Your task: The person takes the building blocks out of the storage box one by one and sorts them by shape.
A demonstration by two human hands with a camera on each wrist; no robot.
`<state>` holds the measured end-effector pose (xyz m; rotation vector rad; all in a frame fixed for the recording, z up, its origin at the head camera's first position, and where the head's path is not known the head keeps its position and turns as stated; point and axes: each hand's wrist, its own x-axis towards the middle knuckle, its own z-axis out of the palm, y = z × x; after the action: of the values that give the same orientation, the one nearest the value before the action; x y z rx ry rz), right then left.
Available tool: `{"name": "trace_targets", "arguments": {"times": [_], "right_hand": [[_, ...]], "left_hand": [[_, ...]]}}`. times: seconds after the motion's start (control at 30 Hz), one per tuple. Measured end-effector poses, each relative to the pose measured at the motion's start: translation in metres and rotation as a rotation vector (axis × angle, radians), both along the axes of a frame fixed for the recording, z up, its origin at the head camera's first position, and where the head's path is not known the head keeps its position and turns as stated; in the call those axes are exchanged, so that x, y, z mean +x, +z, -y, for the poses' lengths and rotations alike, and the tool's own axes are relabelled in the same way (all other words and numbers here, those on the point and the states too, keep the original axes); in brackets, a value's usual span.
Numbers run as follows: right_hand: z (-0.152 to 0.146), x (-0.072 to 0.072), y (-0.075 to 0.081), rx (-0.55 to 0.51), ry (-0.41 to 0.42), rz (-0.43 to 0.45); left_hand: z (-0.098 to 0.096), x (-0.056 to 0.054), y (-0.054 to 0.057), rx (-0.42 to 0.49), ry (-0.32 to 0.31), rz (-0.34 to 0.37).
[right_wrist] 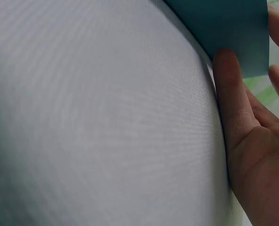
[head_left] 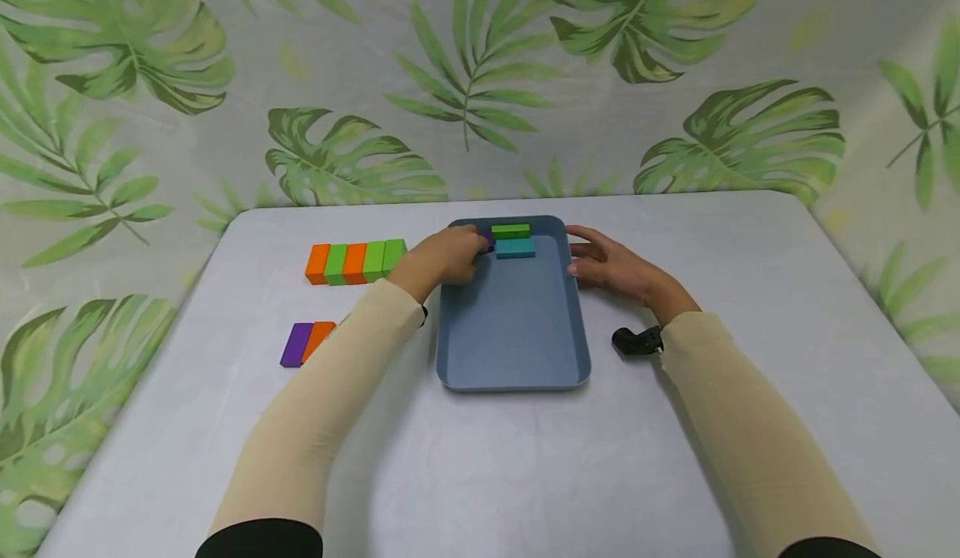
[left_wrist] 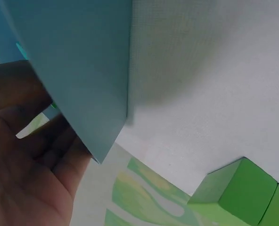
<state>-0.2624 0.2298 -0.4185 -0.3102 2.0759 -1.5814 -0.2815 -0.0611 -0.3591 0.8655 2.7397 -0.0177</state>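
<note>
A blue-grey tray [head_left: 512, 325] lies on the table. At its far left corner my left hand [head_left: 450, 256] reaches over the rim, its fingers pinching a purple block [head_left: 488, 240] that they mostly cover. Beside that block, inside the tray, are a green block [head_left: 511, 231] and a teal block [head_left: 515, 248]. My right hand [head_left: 617, 268] rests against the outside of the tray's right wall near the far end, thumb and fingers fairly straight. The right wrist view shows the thumb [right_wrist: 228, 75] touching the wall. The left wrist view hides what those fingers hold.
Left of the tray stands a row of orange and green blocks [head_left: 354, 264]. Nearer, a purple block [head_left: 296, 345] and an orange block [head_left: 318, 340] lie together, partly behind my left sleeve. A leaf-patterned cloth [head_left: 480, 83] hangs behind the white table [head_left: 510, 466].
</note>
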Motion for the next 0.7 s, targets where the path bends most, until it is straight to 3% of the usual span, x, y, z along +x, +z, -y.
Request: {"name": "trace_targets", "arguments": {"times": [0.23, 0.5, 0.7], "right_hand": [[0.0006, -0.0008, 0.0005, -0.004, -0.005, 0.011], [0.0017, -0.0007, -0.0002, -0.003, 0.002, 0.008], [0.0010, -0.0002, -0.0003, 0.006, -0.003, 0.003]], "left_hand": [[0.0015, -0.0029, 0.0030, 0.011, -0.012, -0.013], [0.0013, -0.0055, 0.0028, -0.156, -0.002, -0.035], [-0.0021, -0.0075, 0.0000, -0.232, -0.011, -0.080]]}}
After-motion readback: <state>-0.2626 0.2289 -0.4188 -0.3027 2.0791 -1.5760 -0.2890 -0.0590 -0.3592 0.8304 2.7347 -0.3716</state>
